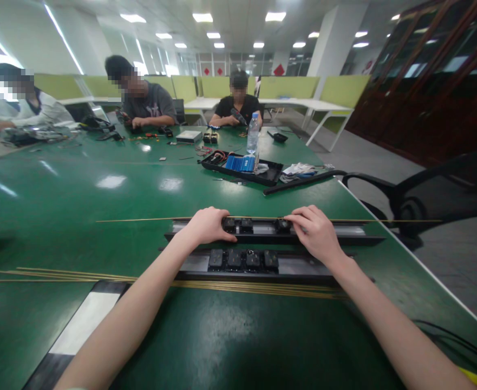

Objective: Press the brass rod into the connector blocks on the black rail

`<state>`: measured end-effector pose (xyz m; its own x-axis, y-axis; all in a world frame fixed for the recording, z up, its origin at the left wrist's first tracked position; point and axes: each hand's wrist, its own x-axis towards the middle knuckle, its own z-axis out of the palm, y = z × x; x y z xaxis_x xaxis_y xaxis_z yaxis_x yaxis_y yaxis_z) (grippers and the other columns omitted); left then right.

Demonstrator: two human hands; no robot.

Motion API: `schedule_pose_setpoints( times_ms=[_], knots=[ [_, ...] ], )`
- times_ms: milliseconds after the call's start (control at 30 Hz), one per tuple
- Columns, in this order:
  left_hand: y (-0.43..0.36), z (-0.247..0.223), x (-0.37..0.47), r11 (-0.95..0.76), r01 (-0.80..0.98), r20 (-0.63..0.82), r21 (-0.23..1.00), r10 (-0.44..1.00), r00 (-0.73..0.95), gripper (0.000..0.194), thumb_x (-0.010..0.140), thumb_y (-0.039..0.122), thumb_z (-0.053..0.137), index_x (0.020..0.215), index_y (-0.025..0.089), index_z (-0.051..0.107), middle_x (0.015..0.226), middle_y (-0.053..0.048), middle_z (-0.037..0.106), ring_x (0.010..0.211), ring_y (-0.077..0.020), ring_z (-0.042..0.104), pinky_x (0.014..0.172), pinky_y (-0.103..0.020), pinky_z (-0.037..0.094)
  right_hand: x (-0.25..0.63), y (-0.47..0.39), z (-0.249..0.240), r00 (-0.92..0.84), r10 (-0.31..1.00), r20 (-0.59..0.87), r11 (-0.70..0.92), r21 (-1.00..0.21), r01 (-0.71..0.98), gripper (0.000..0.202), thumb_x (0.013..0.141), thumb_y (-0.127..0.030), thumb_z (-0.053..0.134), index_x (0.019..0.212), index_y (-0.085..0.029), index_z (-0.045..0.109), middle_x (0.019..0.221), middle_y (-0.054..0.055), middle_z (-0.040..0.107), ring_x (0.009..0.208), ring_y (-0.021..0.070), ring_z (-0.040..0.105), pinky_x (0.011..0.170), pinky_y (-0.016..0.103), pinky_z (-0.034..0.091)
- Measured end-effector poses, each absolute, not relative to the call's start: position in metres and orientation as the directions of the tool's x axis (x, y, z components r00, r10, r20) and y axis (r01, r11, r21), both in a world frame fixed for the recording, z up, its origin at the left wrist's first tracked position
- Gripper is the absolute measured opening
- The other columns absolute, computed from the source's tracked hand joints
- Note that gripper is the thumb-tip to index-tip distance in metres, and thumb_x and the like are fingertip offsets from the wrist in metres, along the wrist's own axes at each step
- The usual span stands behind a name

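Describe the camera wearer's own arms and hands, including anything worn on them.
The left hand and right hand are ungloved, and no watch, ring or bracelet shows. The left forearm and right forearm are slender and uncovered; no sleeve can be made out clearly.

Left fingers [229,237] on far black rail [258,239]; right fingers [294,219] at black block [282,226], golden rod [141,220].

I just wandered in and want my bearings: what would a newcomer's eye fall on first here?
The bare left hand and right hand stand out near the centre, both at the farther of two long black channels bearing square black blocks. Thin gold-coloured rods lie crosswise on the glossy green table nearer the camera, and a blue-capped plastic bottle stands beyond, before a person in black.
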<state>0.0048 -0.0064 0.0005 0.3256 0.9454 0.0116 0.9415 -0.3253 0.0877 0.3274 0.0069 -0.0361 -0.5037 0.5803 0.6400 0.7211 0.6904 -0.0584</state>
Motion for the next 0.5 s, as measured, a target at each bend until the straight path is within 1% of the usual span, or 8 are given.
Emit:
schedule_pose_setpoints(
  times_ms=[167, 300, 500],
  knots=[
    [-0.0055, -0.0002, 0.0040, -0.330, 0.940, 0.016, 0.084, 0.944, 0.329, 0.069, 0.065, 0.078, 0.067, 0.106, 0.023, 0.069, 0.099, -0.011, 0.076, 0.093, -0.0326, 0.070, 0.073, -0.035, 0.051, 0.3258, 0.0066, -0.0355, -0.469, 0.589, 0.658, 0.672, -0.076, 0.737, 0.025, 0.094, -0.015, 0.050, 0.103, -0.023, 0.072, 0.099, 0.008, 0.069, 0.093, 0.0251, 0.057, 0.080, 0.041, 0.047],
    [-0.0059, 0.0007, 0.0040, -0.344, 0.933, 0.017, 0.103, 0.939, 0.344, 0.066, 0.066, 0.076, 0.067, 0.103, 0.022, 0.069, 0.098, -0.012, 0.076, 0.093, -0.0330, 0.070, 0.072, -0.035, 0.050, 0.3258, 0.0069, -0.0358, -0.459, 0.598, 0.657, 0.654, -0.069, 0.753, 0.022, 0.095, -0.018, 0.051, 0.098, -0.022, 0.072, 0.096, 0.008, 0.069, 0.091, 0.0248, 0.056, 0.079, 0.041, 0.046],
    [-0.0060, 0.0008, 0.0045, -0.336, 0.934, 0.007, 0.117, 0.941, 0.338, 0.064, 0.066, 0.074, 0.069, 0.103, 0.022, 0.069, 0.098, -0.011, 0.076, 0.092, -0.0319, 0.071, 0.073, -0.035, 0.050, 0.3273, 0.0079, -0.0385, -0.471, 0.583, 0.661, 0.668, -0.062, 0.741, 0.025, 0.095, -0.018, 0.051, 0.101, -0.023, 0.074, 0.099, 0.008, 0.071, 0.092, 0.0249, 0.056, 0.079, 0.042, 0.045]
  ],
)
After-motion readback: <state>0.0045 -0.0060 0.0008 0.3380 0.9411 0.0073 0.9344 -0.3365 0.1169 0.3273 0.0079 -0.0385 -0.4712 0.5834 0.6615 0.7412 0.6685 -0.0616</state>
